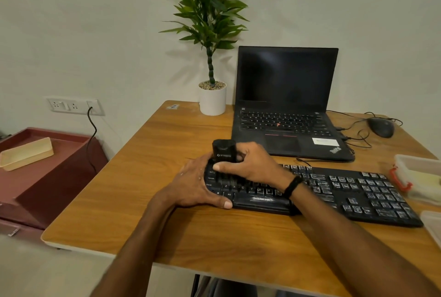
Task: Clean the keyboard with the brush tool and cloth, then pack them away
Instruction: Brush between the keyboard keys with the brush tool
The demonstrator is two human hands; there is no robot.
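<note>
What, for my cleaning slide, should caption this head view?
Right hand holds brush on keyboard; left hand grips its left end.

keyboard (346, 191): black, full-size, corded, with glossy key tops; lies flat, running from the frame's centre down toward the lower right, left end partly hidden.
brush tool (223, 151): short black cylinder with small pale print; upright, dark bristles down on the keyboard's left-end keys, centre of frame.
</note>
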